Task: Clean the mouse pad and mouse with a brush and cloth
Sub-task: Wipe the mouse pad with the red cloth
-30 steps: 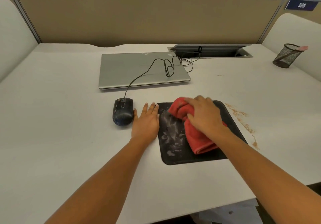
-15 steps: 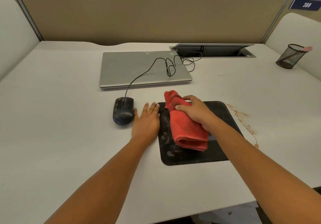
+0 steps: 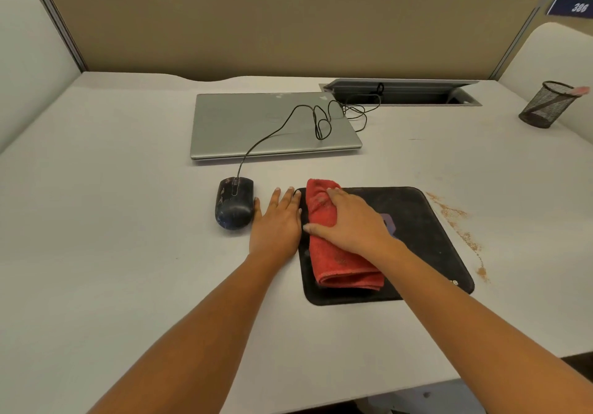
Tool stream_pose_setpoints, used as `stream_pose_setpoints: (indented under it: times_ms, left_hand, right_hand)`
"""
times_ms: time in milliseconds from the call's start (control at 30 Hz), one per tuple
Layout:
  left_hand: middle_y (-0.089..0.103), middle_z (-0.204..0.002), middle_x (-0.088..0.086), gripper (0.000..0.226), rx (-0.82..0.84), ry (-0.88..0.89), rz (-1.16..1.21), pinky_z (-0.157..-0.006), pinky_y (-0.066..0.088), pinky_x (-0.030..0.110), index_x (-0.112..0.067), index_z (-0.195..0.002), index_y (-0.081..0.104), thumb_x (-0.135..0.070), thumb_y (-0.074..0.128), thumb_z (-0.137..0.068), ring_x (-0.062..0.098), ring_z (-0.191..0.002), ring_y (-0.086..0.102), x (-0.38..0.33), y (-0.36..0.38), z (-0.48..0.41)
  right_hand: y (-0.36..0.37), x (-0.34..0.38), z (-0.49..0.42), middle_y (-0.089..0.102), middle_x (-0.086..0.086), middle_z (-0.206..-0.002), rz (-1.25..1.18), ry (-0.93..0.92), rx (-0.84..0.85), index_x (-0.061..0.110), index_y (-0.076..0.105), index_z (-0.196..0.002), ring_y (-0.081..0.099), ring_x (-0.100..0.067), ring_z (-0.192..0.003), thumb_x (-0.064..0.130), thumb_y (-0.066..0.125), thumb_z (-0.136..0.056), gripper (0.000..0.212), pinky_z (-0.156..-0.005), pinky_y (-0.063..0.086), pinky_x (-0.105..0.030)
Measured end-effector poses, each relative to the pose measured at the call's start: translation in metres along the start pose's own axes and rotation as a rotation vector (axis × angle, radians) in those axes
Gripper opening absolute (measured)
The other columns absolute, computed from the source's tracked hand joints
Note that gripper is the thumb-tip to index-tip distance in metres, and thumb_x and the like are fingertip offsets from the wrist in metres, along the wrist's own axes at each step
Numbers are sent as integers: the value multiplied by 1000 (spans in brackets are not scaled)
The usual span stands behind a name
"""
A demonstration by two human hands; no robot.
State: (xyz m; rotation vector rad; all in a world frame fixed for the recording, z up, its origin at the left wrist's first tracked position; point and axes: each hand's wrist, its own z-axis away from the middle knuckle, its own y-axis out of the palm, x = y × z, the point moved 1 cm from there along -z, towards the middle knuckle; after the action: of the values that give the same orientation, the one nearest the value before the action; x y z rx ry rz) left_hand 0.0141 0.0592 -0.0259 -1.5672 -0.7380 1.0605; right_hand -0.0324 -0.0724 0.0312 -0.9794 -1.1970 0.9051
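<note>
A black mouse pad [image 3: 426, 230] lies on the white desk. A folded red cloth [image 3: 333, 259] covers the pad's left part. My right hand [image 3: 353, 224] presses flat on the cloth, fingers stretched toward the pad's left edge. My left hand [image 3: 277, 221] lies flat on the desk with fingers straight, touching the pad's left edge. A black wired mouse [image 3: 234, 203], smeared with dust, sits just left of my left hand. No brush is in view.
A shut silver laptop [image 3: 266, 124] lies behind, with the mouse cable [image 3: 317, 118] looped over it into a cable hatch [image 3: 401, 94]. Brown dust [image 3: 459, 224] is strewn right of the pad. A mesh pen cup [image 3: 545, 103] stands at the far right.
My right hand has swept the red cloth leftward across the pad and flattened on it. The white smears on the pad's left part are now covered. My left hand stayed put.
</note>
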Motion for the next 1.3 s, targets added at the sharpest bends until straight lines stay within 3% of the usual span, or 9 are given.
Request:
stream_pose_setpoints:
  times_ms: [267,433,600,733,833,967,1100,1200,1300]
  left_hand:
    - [11,-157,-5,48,0,-18,46,-115,-1,46,-22,-148,15,-32,14,-101,16,-145,1,2,3,-3]
    - [10,-157,-5,49,10,-16,66,-115,-4,44,-24,-148,13,-36,12,-100,16,-145,0,3,4,-3]
    - [7,-157,-5,49,28,-18,51,-114,-6,43,-24,-148,10,-36,12,-101,16,-145,-2,3,4,-3]
    - [9,-157,-5,48,0,-4,52,-115,-2,46,-24,-148,11,-33,13,-101,16,-145,-1,2,1,-2]
    - [6,-158,-2,52,13,24,10,-115,0,49,-21,-149,9,-31,24,-100,19,-145,-2,3,1,1]
    - [2,-158,1,60,29,33,-52,-115,2,50,-19,-149,4,-32,33,-98,21,-145,-4,3,0,-1]
    - [7,-157,-1,53,22,21,-17,-115,3,50,-22,-149,8,-35,25,-100,20,-145,0,3,1,-3]
    - [13,-157,-4,48,-17,-1,29,-115,2,48,-23,-148,14,-32,15,-101,17,-145,4,2,2,-2]
    - [13,-156,-5,48,-10,-15,33,-115,1,47,-23,-148,14,-33,14,-100,16,-145,3,3,4,-4]
  right_hand:
    - [-19,-2,5,62,-12,-100,-302,118,-168,15,57,-91,56,-27,-90,23,43,-91,16,-76,39,-34]
    - [-42,-16,9,65,-14,-87,-827,363,-155,21,62,-74,61,-30,-80,24,45,-90,24,-80,51,-44]
    - [-76,-24,7,62,-4,-76,-487,168,-456,16,67,-101,52,-16,-61,24,39,-94,31,-61,43,-29]
    - [-55,-11,20,57,-4,-128,-295,20,-252,20,60,-121,55,-17,-99,24,36,-95,35,-89,42,-27]
    - [-29,-5,32,42,8,-144,-334,8,28,21,57,-125,36,-14,-133,23,35,-95,38,-109,17,-27]
    - [-27,-10,36,58,-3,-108,-692,318,157,24,64,-89,53,-19,-94,30,46,-87,19,-84,37,-30]
    - [-38,-25,27,61,-15,-88,-1099,445,302,12,60,-85,62,-27,-71,25,49,-84,17,-69,53,-39]
    - [-49,-42,18,65,-21,-100,-1311,476,463,9,64,-98,63,-37,-88,26,56,-84,23,-75,51,-58]
    - [-52,-55,11,69,-17,-100,-1100,484,352,8,70,-100,66,-27,-84,24,67,-80,26,-74,55,-43]
